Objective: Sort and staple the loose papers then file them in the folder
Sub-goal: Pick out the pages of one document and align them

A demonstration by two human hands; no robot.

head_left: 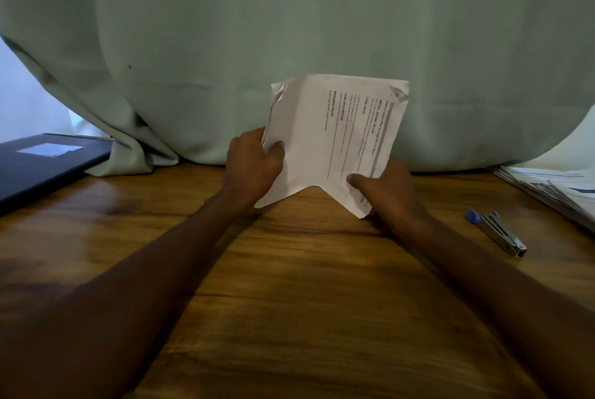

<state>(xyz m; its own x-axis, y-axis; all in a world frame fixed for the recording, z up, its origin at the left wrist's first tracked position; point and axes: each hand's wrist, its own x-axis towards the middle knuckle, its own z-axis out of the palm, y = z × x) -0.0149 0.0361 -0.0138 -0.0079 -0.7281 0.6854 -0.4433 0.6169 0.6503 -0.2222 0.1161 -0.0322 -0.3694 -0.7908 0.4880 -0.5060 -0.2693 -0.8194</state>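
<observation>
A sheaf of papers (335, 138) is gripped upright by the left hand (252, 163) and right hand (384, 187). A stapler (497, 233) is seen right of the right hand, a folder (42, 163) left of the left.

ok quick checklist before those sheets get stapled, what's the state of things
1. Both hands on the papers: left hand and right hand grip the lower corners: ok.
2. Edges squared: left edge fans apart, top right corner is crumpled: not ok.
3. Stapler near the right hand, on the table: ok.
4. Staples loaded: cannot tell.
5. Folder at far left, closed: ok for now.
</observation>
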